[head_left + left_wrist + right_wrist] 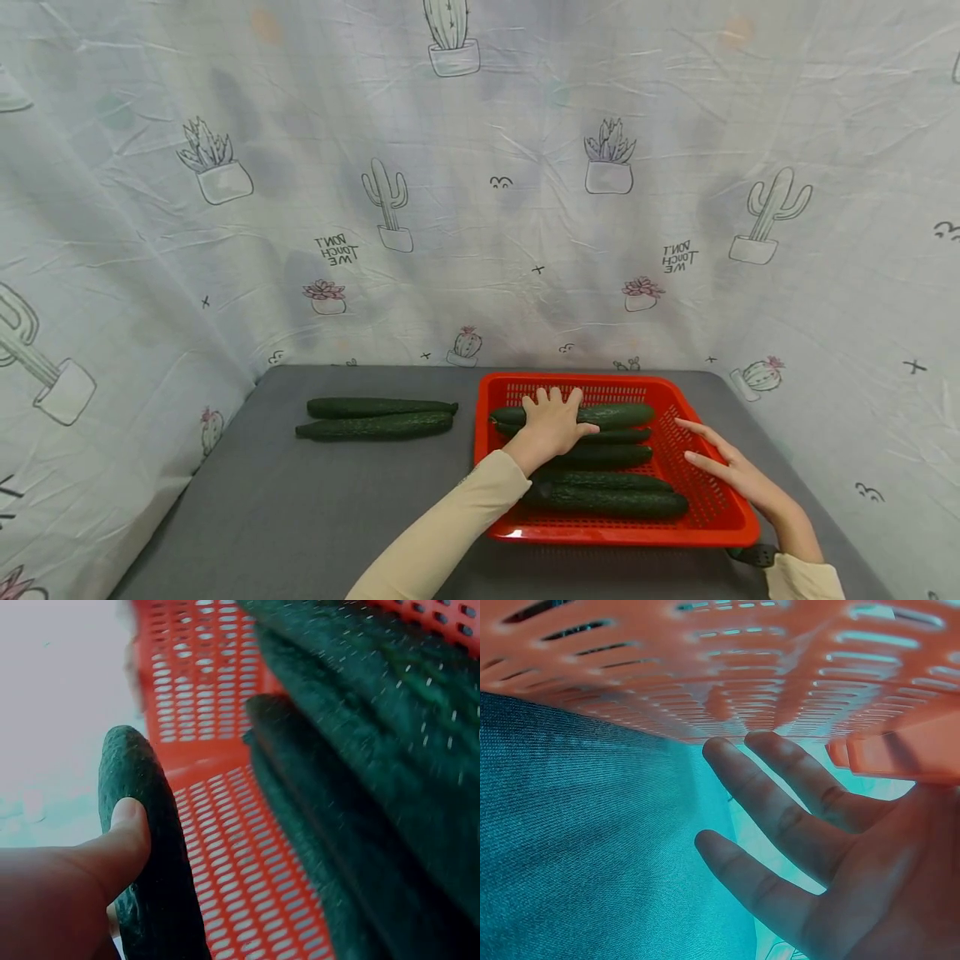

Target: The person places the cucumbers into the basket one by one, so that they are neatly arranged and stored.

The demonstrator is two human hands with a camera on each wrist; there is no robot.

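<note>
L hand (551,425) has thumb + spread fingers gripping back cucumber (622,414) in red basket (615,534), R hand (738,477) fingers extended by basket's R side, holding nothing; cucumber prob. stiff, lightish, slick, best gripped mid-length.

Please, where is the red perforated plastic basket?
In the head view, the red basket is at the right side of the grey table, right of two long dark-green cucumbers, with the right hand at its right wall.
</note>
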